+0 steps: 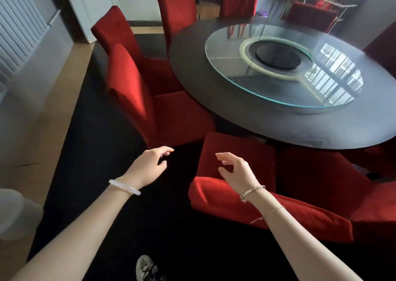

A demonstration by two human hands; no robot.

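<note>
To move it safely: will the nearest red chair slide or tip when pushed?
The red chair looks tall-backed, so a high push may tip it. The dark rug probably resists sliding; its velvety fabric likely grips well.

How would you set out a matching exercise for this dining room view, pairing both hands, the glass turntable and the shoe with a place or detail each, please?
Things:
1. left hand
2. right hand
3. glass turntable
4. shoe

Details:
A. metal bracelet at the wrist
B. on the dark carpet, at the bottom edge of the view
C. white bangle at the wrist
D. on the round dark table

Pairs: 1-C, 2-A, 3-D, 4-B.
</note>
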